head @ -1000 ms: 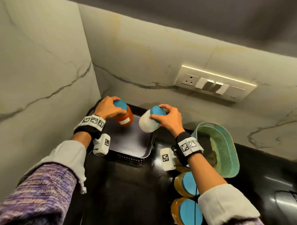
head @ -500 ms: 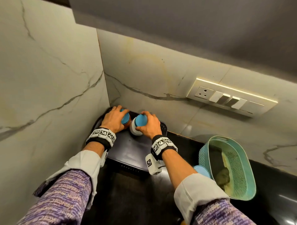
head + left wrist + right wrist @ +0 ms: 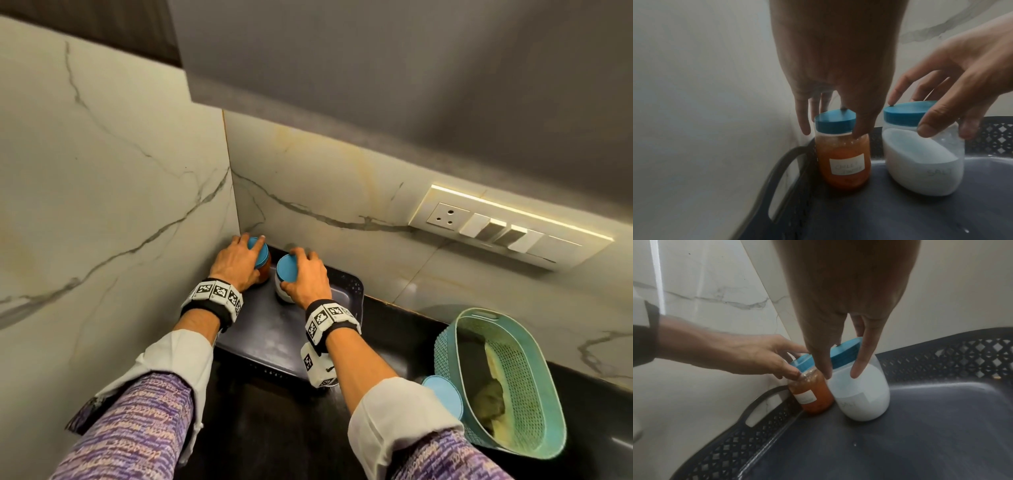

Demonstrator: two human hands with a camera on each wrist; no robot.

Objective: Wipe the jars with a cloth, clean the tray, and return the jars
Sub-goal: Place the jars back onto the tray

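Both jars stand upright in the tray's (image 3: pixel 941 426) far left corner, tucked against the wall, which leaves most of the tray floor bare, probably so the others can follow. The left hand (image 3: pixel 239 262) reaches down over the chilli jar (image 3: pixel 843 160), fingers and thumb draped around its blue lid and touching it at the rim; the hold looks light, more steadying than gripping. The right hand (image 3: pixel 305 277) does the same on the salt jar (image 3: pixel 920 164), fingertips on the lid and thumb against the shoulder. Holding from the top suits setting a jar down in a tight corner, since the palms stay clear of the wall and the tray's lattice rim. The jars sit just beside each other, labels turned toward the person, so they can be read later. The salt slopes inside its jar. On the desk (image 3: pixel 274 428) a third lid (image 3: pixel 443 397) shows near the green basket (image 3: pixel 445 346), suggesting more jars wait to return.
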